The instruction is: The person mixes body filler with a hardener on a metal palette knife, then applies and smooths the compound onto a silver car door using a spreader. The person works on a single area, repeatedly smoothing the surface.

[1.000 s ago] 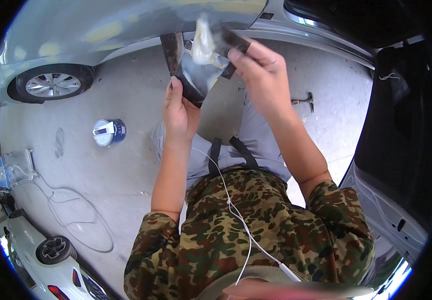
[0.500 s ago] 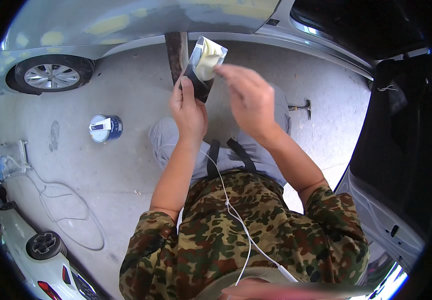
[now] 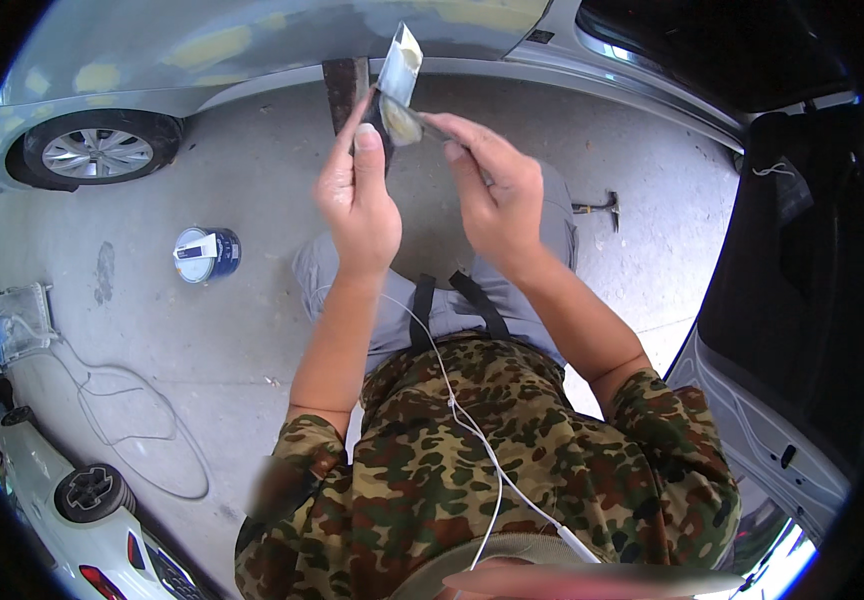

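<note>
At the upper centre of the frame, holds a flat plate (image 3: 401, 80) tipped up and nearly edge-on to the view, pinched low between thumb and fingers in the left hand (image 3: 364, 205), closed to about the plate's own thickness. Just right of there, grips a thin dark scraper (image 3: 435, 129) by its near end in the right hand (image 3: 497, 195), closed narrowly with thumb against bent fingers. Slants the scraper up and leftward towards the plate; cannot tell touching from almost touching at this angle. Bears cream-coloured paste (image 3: 402, 122) between the two hands, beyond the right fingertips and just right of the left thumb, with more of a pale coat near the plate's top, well above the left grip.

Looks light in both tools, probably fairly stiff in the plate and perhaps springy in the scraper, hardly fragile in either. Should prove soft and sticky in the paste, and slippery if smeared under the fingers. Best held by the lower part of the plate and the near end of the scraper, away from any coating.
</note>
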### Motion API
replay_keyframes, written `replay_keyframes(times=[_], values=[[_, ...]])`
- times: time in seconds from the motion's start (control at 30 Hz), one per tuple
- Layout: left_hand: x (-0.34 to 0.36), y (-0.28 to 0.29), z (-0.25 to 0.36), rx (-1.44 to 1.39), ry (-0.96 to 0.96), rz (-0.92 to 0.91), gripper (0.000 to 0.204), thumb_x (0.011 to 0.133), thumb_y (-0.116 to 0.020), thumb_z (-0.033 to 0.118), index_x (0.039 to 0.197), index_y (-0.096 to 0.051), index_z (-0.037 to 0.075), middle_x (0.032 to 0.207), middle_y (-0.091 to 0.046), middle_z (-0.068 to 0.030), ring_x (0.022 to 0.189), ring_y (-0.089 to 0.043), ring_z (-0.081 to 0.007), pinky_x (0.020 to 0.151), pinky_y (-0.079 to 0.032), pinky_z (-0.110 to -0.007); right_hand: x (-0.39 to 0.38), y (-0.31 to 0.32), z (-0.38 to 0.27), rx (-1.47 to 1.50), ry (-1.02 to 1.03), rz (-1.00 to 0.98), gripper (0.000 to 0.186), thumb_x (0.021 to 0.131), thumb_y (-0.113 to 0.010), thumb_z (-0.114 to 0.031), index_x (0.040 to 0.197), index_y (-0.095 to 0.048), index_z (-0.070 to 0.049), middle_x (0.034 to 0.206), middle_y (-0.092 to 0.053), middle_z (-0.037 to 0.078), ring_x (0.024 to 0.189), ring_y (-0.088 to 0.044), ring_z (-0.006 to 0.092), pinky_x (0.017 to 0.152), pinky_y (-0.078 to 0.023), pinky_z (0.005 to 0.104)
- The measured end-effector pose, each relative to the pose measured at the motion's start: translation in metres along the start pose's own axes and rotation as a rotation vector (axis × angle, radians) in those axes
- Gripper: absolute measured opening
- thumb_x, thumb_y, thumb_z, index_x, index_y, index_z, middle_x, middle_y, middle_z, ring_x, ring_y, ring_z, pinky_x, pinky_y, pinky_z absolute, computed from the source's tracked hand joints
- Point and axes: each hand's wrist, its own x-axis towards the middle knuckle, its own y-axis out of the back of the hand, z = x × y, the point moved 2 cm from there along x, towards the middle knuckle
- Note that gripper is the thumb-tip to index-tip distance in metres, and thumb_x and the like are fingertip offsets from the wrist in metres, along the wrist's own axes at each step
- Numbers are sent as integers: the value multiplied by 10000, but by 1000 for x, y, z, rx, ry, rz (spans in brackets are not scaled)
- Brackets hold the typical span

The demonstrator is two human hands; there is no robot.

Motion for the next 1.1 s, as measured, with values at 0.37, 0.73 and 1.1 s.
replay_keyframes(times=[0.37, 0.73, 1.1], values=[[17, 42, 21, -642, 294, 0, 458, 1112, -466, 297, 1460, -476, -1, 1465, -570, -122, 1344, -546, -222, 1147, -439, -407, 37, 30, 12, 921, -497, 313, 215, 998, -620, -46, 1200, -687, -11, 1063, -729, 53, 900, -686, 112, 764, -538, 267], [-14, 41, -41, -652, 459, 52, 419, 1121, -448, 274, 1417, -506, -17, 1406, -610, -134, 1286, -602, -223, 1104, -468, -404, 29, 33, 14, -96, -225, -213, 294, 937, -609, 30, 1201, -729, -22, 995, -754, 88, 795, -682, 175, 741, -534, 284], [-14, 13, -40, -345, 244, 97, 422, 1114, -494, 270, 1383, -568, -46, 1253, -669, -96, 1153, -632, -167, 1019, -489, -326, 10, 6, 10, -217, 46, -59, 346, 856, -624, 85, 1161, -734, -36, 1089, -742, 178, 955, -732, 320, 842, -587, 359]])
